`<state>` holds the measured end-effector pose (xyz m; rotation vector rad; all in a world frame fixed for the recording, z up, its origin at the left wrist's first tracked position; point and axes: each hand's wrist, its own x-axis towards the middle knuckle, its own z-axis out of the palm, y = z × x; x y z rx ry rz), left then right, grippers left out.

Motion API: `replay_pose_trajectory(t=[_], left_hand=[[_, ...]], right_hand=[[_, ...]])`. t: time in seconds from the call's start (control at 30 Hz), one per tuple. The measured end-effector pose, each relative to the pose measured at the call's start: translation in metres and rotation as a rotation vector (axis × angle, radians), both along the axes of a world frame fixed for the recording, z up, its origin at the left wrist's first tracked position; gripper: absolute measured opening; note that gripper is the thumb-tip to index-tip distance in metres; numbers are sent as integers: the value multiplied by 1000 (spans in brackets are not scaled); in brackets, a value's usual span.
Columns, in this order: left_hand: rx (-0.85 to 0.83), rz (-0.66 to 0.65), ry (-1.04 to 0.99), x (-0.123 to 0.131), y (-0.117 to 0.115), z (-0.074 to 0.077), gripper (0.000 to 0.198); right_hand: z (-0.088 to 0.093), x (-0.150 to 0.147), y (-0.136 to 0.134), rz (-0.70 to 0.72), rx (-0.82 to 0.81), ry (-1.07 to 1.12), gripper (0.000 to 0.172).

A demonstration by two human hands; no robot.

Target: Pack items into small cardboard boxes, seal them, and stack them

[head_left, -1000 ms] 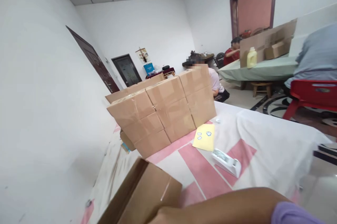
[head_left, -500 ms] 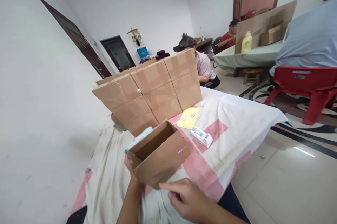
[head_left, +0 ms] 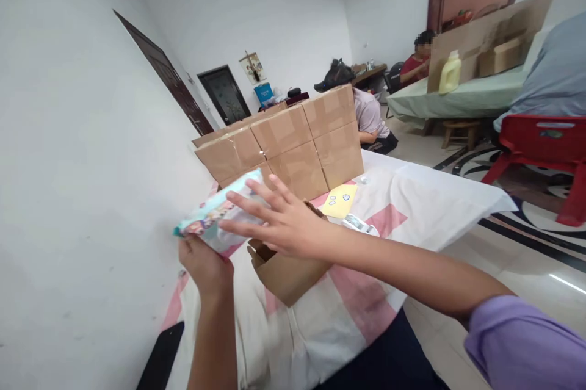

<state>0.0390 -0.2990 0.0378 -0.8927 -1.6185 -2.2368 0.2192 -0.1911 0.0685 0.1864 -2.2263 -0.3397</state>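
Observation:
My left hand (head_left: 206, 265) grips the lower left end of a soft light-blue printed packet (head_left: 206, 218), raised and tilted above the cloth-covered table. My right hand (head_left: 281, 219) is open, fingers spread across the packet's right end; whether they touch it I cannot tell. Below my right hand stands an open cardboard box (head_left: 293, 280), partly covered by that hand and forearm. Beyond my right forearm, a white device (head_left: 361, 223), perhaps a tape dispenser, is partly hidden. A yellow paper (head_left: 339, 201) with small drawings lies behind it.
A taped cardboard partition (head_left: 297, 161) stands across the table's far side, with a person in a dark cap (head_left: 366, 112) behind it. To the right are a red chair (head_left: 540, 146), a yellow jug (head_left: 451, 72) and other people. A white wall (head_left: 91, 195) borders the left.
My left hand has left the box and lifted the packet from behind it, up and left. My right hand has moved from the box's near corner up to the packet, its fingers now spread.

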Motion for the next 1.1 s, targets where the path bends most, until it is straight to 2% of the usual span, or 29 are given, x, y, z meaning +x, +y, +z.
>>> replay_pose_trajectory(t=[0.07,0.13,0.2,0.27,0.33,0.43,0.5,0.67,0.77,0.9,1.0,1.1], left_hand=[[-24,-52,-43,12,5,-5,61],[-59,-109,-66,18,6,-13,64],[-111,-158,-60,19,-1,-25,67],[-186,-189,-42,19,-14,-42,69],[-398,-230,164,17,-31,-62,63],[-711,-257,761,9,-52,-89,40],[-747,-215,980,2,-61,-98,36],[-734,-167,998,-5,-66,-98,21],[-734,-151,982,-3,-67,-98,24],[-728,-175,991,0,-70,-102,37],[-706,-182,997,2,-69,-103,41],[-698,-166,994,4,-64,-101,42]], right_hand=[[11,-23,1,-33,53,-86,74],[12,-34,9,-32,46,-172,74],[7,-36,22,-13,-72,-210,75],[1,-32,40,48,-281,-189,86],[-4,-26,58,169,-476,-170,96],[-7,-21,75,340,-609,-263,97],[-6,-23,78,373,-572,-410,94],[3,-38,66,306,-322,-684,93],[5,-44,61,215,-289,-704,95],[-6,-47,61,51,-205,-630,99],[-17,-48,60,-76,-128,-585,91],[-20,-48,59,-132,-33,-593,86]])
